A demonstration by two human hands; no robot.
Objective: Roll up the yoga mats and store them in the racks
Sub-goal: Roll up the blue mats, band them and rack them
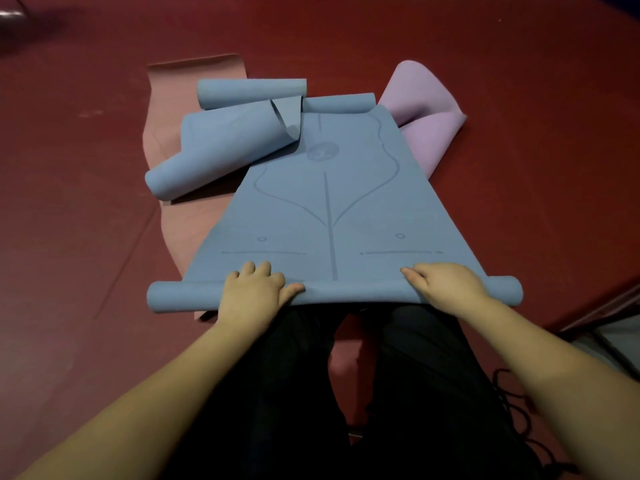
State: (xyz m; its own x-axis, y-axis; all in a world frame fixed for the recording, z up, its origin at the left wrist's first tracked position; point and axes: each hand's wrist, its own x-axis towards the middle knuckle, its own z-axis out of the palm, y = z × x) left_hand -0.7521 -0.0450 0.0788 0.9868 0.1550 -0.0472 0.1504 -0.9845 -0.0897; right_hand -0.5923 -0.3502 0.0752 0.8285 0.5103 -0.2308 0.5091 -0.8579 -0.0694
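A blue yoga mat (329, 209) with printed alignment lines lies stretched out ahead of me on the red floor. Its near end is wound into a thin roll (180, 296) across my knees, and its far end curls up too. My left hand (254, 291) grips the roll left of centre, fingers curled over it. My right hand (446, 284) grips it right of centre. A second blue mat (225, 147) lies loosely curled and crumpled at the upper left. A purple mat (426, 133) lies folded at the upper right. A pink mat (173, 95) lies flat beneath them.
The dark red padded floor (519, 168) surrounds the mats. Its edge and a grey strip (620, 337) show at the lower right, with a black cord (509, 403) beside my leg. No rack is in view.
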